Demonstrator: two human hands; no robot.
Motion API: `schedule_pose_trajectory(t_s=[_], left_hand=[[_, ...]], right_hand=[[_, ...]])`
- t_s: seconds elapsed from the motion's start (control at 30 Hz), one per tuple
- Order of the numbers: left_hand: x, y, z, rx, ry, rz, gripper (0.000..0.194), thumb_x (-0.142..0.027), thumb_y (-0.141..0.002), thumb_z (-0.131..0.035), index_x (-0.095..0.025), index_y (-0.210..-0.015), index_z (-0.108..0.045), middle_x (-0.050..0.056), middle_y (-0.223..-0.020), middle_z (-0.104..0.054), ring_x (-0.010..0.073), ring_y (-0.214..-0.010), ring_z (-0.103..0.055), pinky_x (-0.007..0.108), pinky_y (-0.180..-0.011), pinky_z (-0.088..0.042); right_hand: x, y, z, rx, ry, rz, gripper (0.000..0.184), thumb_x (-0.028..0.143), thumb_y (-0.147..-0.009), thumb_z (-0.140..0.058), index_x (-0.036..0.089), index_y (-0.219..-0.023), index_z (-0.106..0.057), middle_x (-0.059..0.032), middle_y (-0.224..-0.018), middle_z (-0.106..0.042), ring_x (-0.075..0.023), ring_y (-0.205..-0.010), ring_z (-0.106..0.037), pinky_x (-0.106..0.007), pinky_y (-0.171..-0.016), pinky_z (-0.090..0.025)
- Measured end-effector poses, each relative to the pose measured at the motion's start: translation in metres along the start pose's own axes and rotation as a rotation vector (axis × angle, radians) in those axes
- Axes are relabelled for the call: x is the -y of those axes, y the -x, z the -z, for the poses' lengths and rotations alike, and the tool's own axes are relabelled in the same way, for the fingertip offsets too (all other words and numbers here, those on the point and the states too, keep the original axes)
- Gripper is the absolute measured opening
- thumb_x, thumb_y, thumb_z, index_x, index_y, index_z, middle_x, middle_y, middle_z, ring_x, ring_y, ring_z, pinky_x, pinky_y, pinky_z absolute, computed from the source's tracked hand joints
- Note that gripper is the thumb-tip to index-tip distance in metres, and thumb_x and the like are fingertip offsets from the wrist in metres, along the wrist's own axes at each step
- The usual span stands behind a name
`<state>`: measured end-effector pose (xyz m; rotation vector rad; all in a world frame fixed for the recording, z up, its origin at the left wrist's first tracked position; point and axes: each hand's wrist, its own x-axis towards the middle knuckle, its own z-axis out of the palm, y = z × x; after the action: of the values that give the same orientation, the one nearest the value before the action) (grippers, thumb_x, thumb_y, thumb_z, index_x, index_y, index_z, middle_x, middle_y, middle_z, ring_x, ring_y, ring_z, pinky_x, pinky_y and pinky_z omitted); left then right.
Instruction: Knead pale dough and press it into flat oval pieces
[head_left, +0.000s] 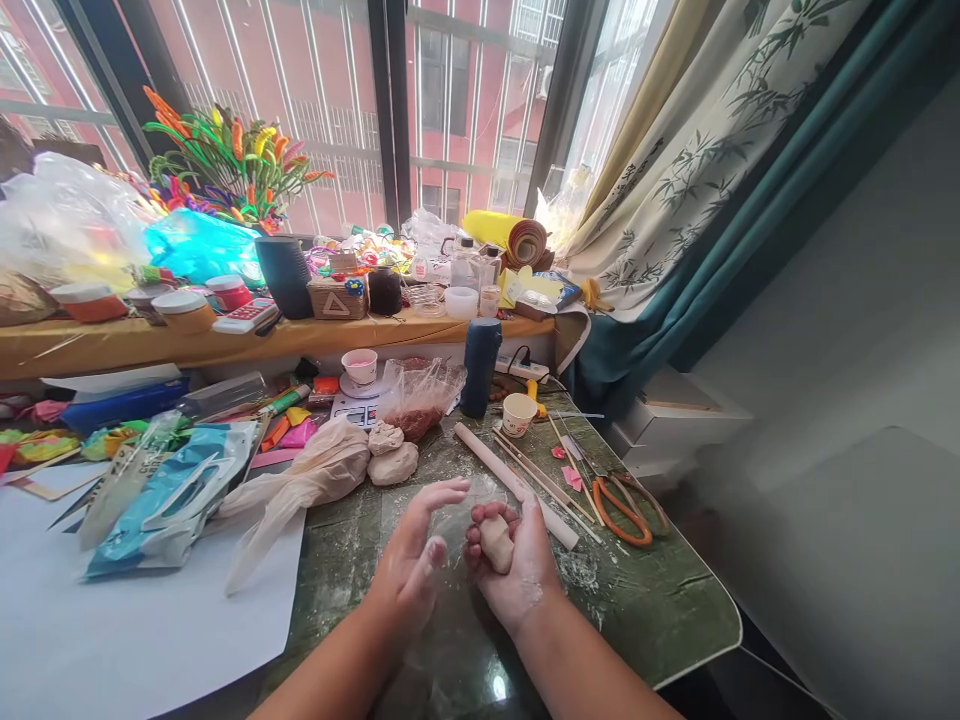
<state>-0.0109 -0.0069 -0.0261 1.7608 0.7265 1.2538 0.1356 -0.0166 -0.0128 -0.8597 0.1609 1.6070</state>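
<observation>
Clock ctr. = dough lump (496, 543), held in R hand (517, 560) over green tabletop (660, 620). Findings L to R:

Approx. 9 o'c.: white sheet (187, 640); blue-and-white pkt. (180, 490) lies partly over it.

10 o'c.: cream plastic bag (322, 465), crumpled. Betw. 10 and 11: two dough pcs. (394, 463), smaller atop larger, just beside bag.

9 o'c., near: L hand (416, 545), raised, apart fr. lump. Fingers extended w/ slight bend, thumb spread away fr. them; palm turned twd. R hand.

Ctr.: R hand palm up, fingers curled around lump & close together, lump seated in palm. Thumb pressure on lump: can't tell.

12 o'c.: dk. blue cylinder (481, 370), upright; paper cup (519, 413) near it.

12 to 1: rolling pin (510, 476), diag., partly hidden by R hand.

1 o'c.: thin sticks (541, 480) alongside pin.

Betw. 2 and 3: scissors (622, 510), orange-handled, flat on tabletop.
</observation>
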Motion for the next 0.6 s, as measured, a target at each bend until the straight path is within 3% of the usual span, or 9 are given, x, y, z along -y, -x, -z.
schedule_pose_trajectory(t_s=[0.13,0.27,0.37,0.6], left_hand=[[0.01,-0.004,0.0,-0.181,0.094,0.096,0.046,-0.055,-0.101,-0.04,-0.021,-0.12,-0.065,0.013,-0.123,-0.067,0.03,-0.121,-0.057,0.046,-0.108,-0.042],[0.009,-0.006,0.0,-0.178,0.092,0.142,0.048,-0.057,-0.101,-0.04,-0.02,-0.114,-0.067,0.011,-0.117,-0.068,0.029,-0.116,-0.059,0.044,-0.106,-0.043],[0.006,-0.005,0.0,-0.154,0.046,0.156,0.049,-0.058,-0.1,-0.04,-0.02,-0.111,-0.068,0.011,-0.113,-0.069,0.0291,-0.113,-0.06,0.043,-0.104,-0.044],[-0.004,-0.003,-0.005,-0.027,-0.135,0.065,0.034,-0.048,-0.101,-0.046,-0.024,-0.109,-0.068,0.011,-0.117,-0.07,0.029,-0.114,-0.062,0.044,-0.102,-0.045]], right_hand=[[0.002,0.005,-0.002,0.166,0.043,0.016,0.054,0.063,-0.087,-0.059,0.02,-0.055,-0.051,0.0014,-0.05,-0.057,-0.0108,-0.037,-0.049,-0.02,-0.036,-0.032],[0.005,0.008,-0.003,0.284,0.073,0.006,0.061,0.069,-0.084,-0.061,0.02,-0.05,-0.045,0.0038,-0.043,-0.049,-0.0088,-0.031,-0.041,-0.018,-0.034,-0.022],[0.004,0.005,-0.002,0.227,0.102,0.028,0.065,0.074,-0.083,-0.058,0.021,-0.048,-0.041,0.0044,-0.039,-0.046,-0.0089,-0.027,-0.038,-0.018,-0.032,-0.019],[-0.01,-0.011,-0.002,0.064,0.252,0.258,0.066,0.076,-0.085,-0.051,0.023,-0.047,-0.045,0.0031,-0.038,-0.048,-0.0102,-0.029,-0.037,-0.023,-0.032,-0.029]])
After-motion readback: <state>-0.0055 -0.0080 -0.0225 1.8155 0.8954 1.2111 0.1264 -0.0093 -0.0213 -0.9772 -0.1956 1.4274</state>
